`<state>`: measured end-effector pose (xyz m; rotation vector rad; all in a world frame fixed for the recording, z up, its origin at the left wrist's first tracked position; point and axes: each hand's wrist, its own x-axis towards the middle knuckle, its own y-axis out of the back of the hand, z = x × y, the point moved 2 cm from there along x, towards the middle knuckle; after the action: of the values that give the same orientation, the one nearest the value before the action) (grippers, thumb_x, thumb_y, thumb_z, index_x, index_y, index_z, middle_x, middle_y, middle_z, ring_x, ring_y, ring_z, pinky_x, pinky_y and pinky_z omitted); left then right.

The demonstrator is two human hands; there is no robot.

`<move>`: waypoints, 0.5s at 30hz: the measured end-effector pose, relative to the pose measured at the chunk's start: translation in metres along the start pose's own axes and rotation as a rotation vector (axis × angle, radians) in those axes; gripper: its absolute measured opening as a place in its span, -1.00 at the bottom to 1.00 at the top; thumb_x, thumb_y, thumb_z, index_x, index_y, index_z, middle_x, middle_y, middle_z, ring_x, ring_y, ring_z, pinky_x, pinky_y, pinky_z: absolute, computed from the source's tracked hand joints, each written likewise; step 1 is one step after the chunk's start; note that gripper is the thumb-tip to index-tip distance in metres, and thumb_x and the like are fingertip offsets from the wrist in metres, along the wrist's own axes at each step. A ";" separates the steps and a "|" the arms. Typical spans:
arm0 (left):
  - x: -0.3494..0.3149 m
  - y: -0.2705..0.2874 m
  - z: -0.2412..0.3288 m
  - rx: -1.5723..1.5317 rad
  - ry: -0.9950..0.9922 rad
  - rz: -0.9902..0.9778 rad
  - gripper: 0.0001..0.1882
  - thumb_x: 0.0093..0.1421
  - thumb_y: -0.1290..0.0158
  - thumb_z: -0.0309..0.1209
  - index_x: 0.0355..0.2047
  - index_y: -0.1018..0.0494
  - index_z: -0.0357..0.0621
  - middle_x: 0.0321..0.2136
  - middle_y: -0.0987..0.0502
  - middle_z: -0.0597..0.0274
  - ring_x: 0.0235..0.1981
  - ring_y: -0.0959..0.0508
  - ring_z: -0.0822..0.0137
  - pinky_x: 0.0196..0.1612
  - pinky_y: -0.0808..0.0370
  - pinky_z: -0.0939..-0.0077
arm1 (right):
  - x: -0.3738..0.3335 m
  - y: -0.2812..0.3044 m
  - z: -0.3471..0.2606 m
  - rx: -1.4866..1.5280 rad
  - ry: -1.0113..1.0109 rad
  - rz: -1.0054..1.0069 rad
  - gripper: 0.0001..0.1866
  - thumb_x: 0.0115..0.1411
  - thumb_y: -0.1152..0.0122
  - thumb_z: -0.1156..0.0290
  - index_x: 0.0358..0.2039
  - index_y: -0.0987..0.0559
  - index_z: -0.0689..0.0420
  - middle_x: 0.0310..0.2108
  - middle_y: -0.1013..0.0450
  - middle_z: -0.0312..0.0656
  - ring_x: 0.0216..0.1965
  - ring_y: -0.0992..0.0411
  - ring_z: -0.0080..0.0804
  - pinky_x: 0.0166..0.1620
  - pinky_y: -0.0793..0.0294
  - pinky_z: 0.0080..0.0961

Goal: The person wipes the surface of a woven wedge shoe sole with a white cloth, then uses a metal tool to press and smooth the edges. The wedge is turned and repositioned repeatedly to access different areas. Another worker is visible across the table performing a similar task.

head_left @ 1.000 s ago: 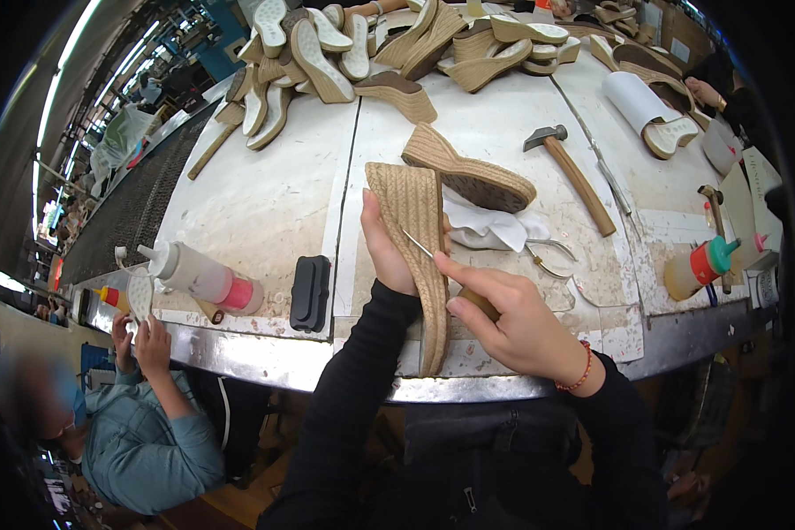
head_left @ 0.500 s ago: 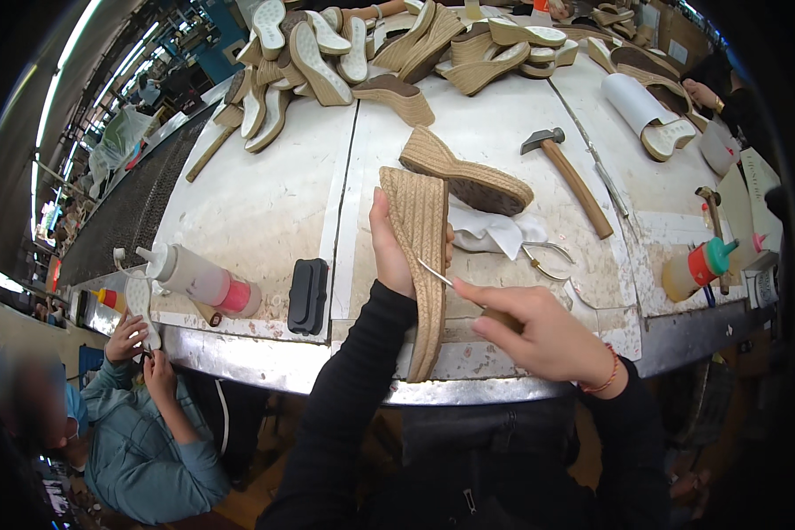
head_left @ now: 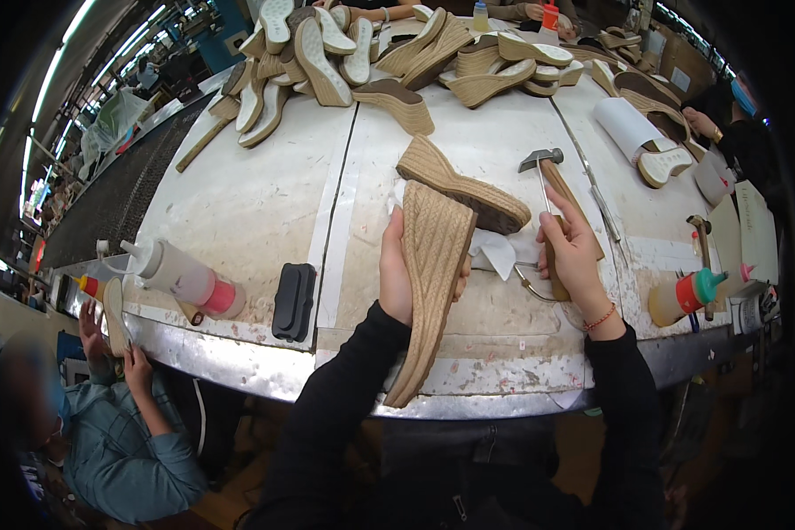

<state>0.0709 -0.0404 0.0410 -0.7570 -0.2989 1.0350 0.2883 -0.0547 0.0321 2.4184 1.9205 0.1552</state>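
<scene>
My left hand (head_left: 397, 281) is closed around a woven-rope wedge sole (head_left: 435, 252), its thick heel end up and its thin end hanging over the table's front edge. To the right, my right hand (head_left: 579, 265) grips an awl (head_left: 554, 276) with a wooden handle; its thin metal shaft points up, apart from the sole. Behind the held sole lies a second wedge sole (head_left: 459, 187) on its side. A hammer (head_left: 543, 159) lies just beyond my right hand, partly hidden by it. White cloth (head_left: 493, 252) and metal pincers (head_left: 528, 284) lie between my hands.
Wedge soles (head_left: 322, 66) are piled at the back. A black case (head_left: 293, 302) and a squeeze bottle (head_left: 185, 276) stand left; another bottle (head_left: 680, 296) and a small hammer (head_left: 703, 256) are right. A co-worker (head_left: 132, 442) holds a sole at left; others sit behind and right.
My right hand has lifted the awl off the sole's side and moved right and away, its shaft turning upward. My left hand has turned the sole so its broader face shows.
</scene>
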 end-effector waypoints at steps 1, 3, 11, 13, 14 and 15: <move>-0.001 -0.002 -0.001 -0.014 0.013 -0.009 -0.14 0.14 0.52 0.34 -0.18 -0.41 -0.24 -0.64 -0.44 0.06 -0.74 -0.41 0.30 -0.70 -0.33 0.52 | 0.001 0.003 0.004 -0.001 0.006 0.008 -0.50 0.22 -0.07 0.34 0.18 -0.27 0.08 -0.56 -0.33 -0.35 -0.75 -0.27 -0.71 -0.74 -0.26 -0.74; -0.004 -0.001 -0.003 -0.031 0.026 -0.015 -0.14 0.15 0.51 0.33 -0.18 -0.41 -0.24 -0.64 -0.44 0.06 -0.73 -0.41 0.30 -0.70 -0.34 0.52 | 0.003 0.004 0.001 -0.002 0.020 0.019 -0.48 0.20 -0.10 0.34 0.17 -0.28 0.08 -0.57 -0.34 -0.35 -0.76 -0.27 -0.70 -0.74 -0.27 -0.72; -0.006 0.002 -0.008 -0.009 -0.005 -0.098 -0.18 0.19 0.51 0.28 -0.16 -0.41 -0.25 -0.60 -0.48 0.02 -0.69 -0.45 0.30 -0.67 -0.38 0.51 | 0.004 0.003 0.006 0.038 0.033 -0.001 -0.47 0.17 -0.13 0.39 0.16 -0.28 0.11 -0.62 -0.33 -0.38 -0.76 -0.26 -0.69 -0.73 -0.27 -0.71; -0.007 -0.003 -0.009 -0.023 0.001 -0.107 -0.19 0.20 0.51 0.26 -0.15 -0.40 -0.25 -0.59 -0.48 0.02 -0.67 -0.46 0.30 -0.66 -0.38 0.51 | 0.002 0.004 0.005 0.003 0.050 0.002 -0.46 0.17 -0.13 0.40 0.17 -0.28 0.11 -0.65 -0.31 -0.40 -0.77 -0.25 -0.70 -0.73 -0.26 -0.71; -0.007 -0.003 -0.009 -0.027 0.004 -0.128 -0.19 0.20 0.51 0.26 -0.14 -0.40 -0.26 -0.58 -0.49 0.01 -0.66 -0.47 0.29 -0.65 -0.39 0.51 | 0.002 0.003 0.004 -0.009 0.058 -0.002 -0.46 0.17 -0.13 0.40 0.17 -0.28 0.11 -0.66 -0.30 -0.41 -0.76 -0.25 -0.71 -0.73 -0.26 -0.72; -0.008 -0.003 -0.008 -0.030 0.006 -0.149 -0.20 0.21 0.51 0.25 -0.13 -0.39 -0.26 -0.56 -0.49 0.01 -0.65 -0.48 0.29 -0.65 -0.40 0.51 | 0.002 0.003 0.005 -0.021 0.067 -0.006 -0.46 0.17 -0.13 0.41 0.17 -0.28 0.11 -0.67 -0.29 -0.42 -0.76 -0.25 -0.71 -0.73 -0.26 -0.72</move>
<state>0.0734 -0.0513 0.0378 -0.7535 -0.3607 0.8892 0.2919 -0.0533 0.0280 2.4236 1.9424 0.2586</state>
